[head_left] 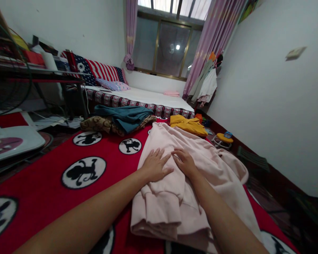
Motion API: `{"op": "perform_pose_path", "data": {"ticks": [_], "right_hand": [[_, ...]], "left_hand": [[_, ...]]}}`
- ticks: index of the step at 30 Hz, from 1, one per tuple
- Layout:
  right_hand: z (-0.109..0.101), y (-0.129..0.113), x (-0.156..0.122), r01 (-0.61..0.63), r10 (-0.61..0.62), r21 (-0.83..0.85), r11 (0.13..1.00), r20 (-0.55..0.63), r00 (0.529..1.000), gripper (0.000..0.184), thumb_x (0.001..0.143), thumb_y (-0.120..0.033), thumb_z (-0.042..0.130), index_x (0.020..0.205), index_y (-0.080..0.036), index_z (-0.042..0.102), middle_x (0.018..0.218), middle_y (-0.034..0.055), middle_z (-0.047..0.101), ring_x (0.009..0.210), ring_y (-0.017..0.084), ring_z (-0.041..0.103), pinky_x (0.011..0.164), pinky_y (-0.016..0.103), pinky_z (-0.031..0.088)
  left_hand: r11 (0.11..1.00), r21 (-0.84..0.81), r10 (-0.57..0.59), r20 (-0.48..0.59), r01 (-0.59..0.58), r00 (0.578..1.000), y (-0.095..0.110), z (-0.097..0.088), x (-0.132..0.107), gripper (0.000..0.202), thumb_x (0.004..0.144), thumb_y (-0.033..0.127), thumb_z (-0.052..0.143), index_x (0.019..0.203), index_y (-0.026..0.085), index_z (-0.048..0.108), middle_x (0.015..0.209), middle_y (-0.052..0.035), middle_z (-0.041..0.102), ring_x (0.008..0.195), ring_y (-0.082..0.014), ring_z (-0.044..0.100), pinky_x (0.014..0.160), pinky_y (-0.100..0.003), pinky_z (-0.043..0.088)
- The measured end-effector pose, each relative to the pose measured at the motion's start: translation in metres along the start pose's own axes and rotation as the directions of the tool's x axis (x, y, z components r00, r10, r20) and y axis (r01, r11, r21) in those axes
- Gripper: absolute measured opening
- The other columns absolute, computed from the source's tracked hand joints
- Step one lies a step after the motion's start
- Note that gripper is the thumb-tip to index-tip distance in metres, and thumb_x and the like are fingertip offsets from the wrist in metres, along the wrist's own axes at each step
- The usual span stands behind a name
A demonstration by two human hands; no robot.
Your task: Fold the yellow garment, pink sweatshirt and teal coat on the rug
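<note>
A pale pink sweatshirt (217,158) lies in front of me, its left side folded over and a sleeve with a wide ribbed cuff lying toward me. My left hand (155,166) rests flat on the folded part, fingers spread. Close beside it, my right hand (186,163) lies on the same cloth with its fingers loosely extended and slightly bent. Neither hand pinches the fabric. The sweatshirt's right side is still spread out in soft wrinkles, and my right forearm crosses its lower part.
Under the sweatshirt is a red blanket (45,176) with round monkey prints. Beyond lie a teal garment (129,114) on a brown patterned cloth (102,124) and a folded yellow garment (188,125). A cluttered desk (55,78) stands left; a bed (145,95) is under the window.
</note>
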State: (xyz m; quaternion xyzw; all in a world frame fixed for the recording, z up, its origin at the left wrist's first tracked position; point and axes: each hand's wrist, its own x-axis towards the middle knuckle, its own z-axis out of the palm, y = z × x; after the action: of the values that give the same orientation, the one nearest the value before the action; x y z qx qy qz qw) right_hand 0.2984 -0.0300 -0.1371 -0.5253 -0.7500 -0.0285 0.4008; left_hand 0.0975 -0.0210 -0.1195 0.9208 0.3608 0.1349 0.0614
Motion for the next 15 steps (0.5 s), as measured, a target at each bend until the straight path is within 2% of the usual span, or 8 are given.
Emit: {"op": "perform_pose_path", "data": {"ticks": [8,15], "right_hand": [[-0.0003,-0.0008,-0.0001,0.008,-0.007,-0.024,1.000,0.026,1.000,0.019,0.086,-0.020,0.055,0.098,-0.021,0.070,0.111,0.0097,0.067,0.106,0.022,0.061,0.095,0.039,0.047],[-0.0001,-0.0016,-0.0001,0.010,-0.008,-0.042,0.999,0.034,0.999,0.018,0.087,-0.021,0.054,0.098,-0.021,0.069,0.111,0.0091,0.067,0.106,0.021,0.061,0.095,0.038,0.048]], "left_hand": [[1.000,0.021,-0.017,-0.001,0.017,1.000,0.0007,-0.0028,-0.0003,0.068,0.091,0.066,0.033,0.147,0.027,0.037,0.155,-0.0136,0.030,0.143,-0.0350,0.026,0.114,-0.051,0.020],[1.000,0.028,-0.014,-0.012,0.015,1.000,0.0006,-0.0030,-0.0007,0.067,0.091,0.065,0.034,0.146,0.027,0.038,0.154,-0.0138,0.032,0.143,-0.0349,0.027,0.114,-0.051,0.021]]}}
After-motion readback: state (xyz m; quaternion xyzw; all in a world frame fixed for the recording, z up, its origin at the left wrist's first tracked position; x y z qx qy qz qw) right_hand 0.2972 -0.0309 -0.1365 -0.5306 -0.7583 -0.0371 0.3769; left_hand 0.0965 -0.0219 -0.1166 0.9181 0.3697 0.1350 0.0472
